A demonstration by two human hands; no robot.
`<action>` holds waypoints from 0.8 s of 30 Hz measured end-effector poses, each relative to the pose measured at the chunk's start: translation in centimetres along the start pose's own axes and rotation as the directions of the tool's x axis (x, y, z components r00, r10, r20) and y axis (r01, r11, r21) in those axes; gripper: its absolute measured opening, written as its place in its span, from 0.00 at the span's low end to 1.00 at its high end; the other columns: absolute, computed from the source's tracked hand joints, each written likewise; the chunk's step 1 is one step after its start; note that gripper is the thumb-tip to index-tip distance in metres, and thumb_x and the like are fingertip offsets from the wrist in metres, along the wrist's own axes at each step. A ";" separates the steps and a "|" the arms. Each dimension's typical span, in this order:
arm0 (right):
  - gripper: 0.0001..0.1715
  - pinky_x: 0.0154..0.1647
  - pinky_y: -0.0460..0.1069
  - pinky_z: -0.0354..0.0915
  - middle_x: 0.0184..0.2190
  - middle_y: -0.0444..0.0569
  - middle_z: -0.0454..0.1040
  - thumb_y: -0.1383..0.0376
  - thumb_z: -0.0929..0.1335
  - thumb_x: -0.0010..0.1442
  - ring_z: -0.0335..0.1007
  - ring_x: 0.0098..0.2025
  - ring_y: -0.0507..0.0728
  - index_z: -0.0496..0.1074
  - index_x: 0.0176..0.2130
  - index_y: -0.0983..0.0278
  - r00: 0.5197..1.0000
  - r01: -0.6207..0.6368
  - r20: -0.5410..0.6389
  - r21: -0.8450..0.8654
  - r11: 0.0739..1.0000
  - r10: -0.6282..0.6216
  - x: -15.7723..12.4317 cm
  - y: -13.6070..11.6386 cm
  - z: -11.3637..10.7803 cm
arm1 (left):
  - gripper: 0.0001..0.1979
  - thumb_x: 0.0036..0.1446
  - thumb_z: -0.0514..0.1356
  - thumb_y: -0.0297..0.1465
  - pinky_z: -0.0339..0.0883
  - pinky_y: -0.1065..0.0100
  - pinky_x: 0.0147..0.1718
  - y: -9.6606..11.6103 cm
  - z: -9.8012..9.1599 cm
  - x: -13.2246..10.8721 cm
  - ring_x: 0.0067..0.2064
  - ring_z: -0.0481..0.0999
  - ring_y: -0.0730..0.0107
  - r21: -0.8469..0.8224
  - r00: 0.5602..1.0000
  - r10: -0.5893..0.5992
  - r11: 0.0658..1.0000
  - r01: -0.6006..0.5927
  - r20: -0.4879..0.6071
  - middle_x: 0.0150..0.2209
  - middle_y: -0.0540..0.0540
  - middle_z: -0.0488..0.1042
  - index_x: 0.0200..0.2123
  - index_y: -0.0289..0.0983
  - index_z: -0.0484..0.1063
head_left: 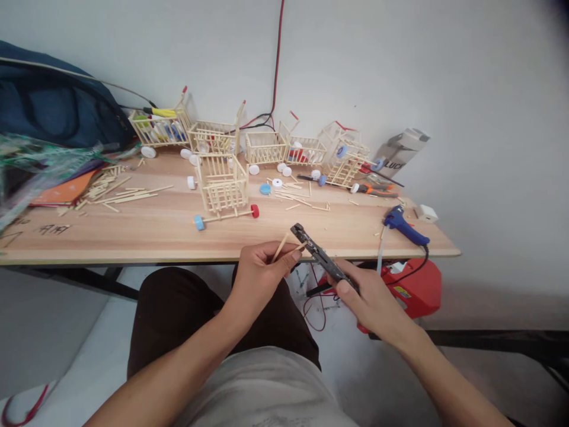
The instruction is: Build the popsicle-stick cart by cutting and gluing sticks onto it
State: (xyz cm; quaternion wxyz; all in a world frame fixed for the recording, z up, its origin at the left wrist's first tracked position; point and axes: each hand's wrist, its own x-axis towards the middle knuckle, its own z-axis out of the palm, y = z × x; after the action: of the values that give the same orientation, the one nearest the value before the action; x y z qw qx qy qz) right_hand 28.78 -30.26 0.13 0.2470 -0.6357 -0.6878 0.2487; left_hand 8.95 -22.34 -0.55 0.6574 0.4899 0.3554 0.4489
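Before the table (146, 228), the left hand (261, 270) pinches thin sticks (280, 248); the right hand (372, 299) clasps a dark tool (323, 259), possibly a cutter; a loosened pinch could drop sticks.

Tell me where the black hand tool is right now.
The black hand tool is just right of centre in the head view, gripped in the right hand, its far end beside the wooden sticks in the left hand.

A creased pale grey top (267, 391) and dark brown trousers (173, 302) are worn; the left hand (260, 274), right hand (373, 301) and both forearms (178, 376) are seen uncovered.
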 end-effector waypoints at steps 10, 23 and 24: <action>0.29 0.23 0.46 0.52 0.18 0.39 0.58 0.42 0.59 0.65 0.54 0.21 0.50 0.62 0.27 0.61 0.987 0.039 -0.147 -0.148 0.988 -0.061 0.0 0.4 0.8 | 0.11 0.52 0.68 0.37 0.44 0.72 0.22 -0.5 0.2 -0.1 0.22 0.54 0.80 -0.006 1.000 -0.012 1.000 0.012 -0.003 0.18 0.54 0.61 0.29 0.33 0.81; 0.33 0.34 0.50 0.63 0.34 0.50 0.76 0.39 0.61 0.62 0.73 0.33 0.60 0.70 0.45 0.63 0.977 0.098 -0.140 -0.369 0.924 -0.160 0.7 1.1 -0.5 | 0.24 0.51 0.69 0.45 0.38 0.71 0.21 -1.2 -0.5 0.1 0.21 0.47 0.82 -0.200 0.979 -0.076 0.973 0.114 0.188 0.19 0.55 0.53 0.20 0.34 0.65; 0.32 0.33 0.50 0.62 0.33 0.49 0.75 0.38 0.61 0.62 0.72 0.32 0.59 0.70 0.44 0.63 0.977 0.108 -0.133 -0.356 0.928 -0.164 0.7 1.1 -0.5 | 0.23 0.51 0.69 0.45 0.38 0.71 0.21 -1.2 -0.6 0.1 0.21 0.47 0.82 -0.210 0.976 -0.078 0.970 0.121 0.202 0.19 0.55 0.53 0.20 0.34 0.65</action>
State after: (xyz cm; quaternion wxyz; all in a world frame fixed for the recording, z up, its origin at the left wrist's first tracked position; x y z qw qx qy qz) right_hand 29.89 -29.44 -0.17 0.2020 -0.6378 -0.7413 0.0539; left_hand 8.77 -22.17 -1.84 0.7609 0.4361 0.2625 0.4025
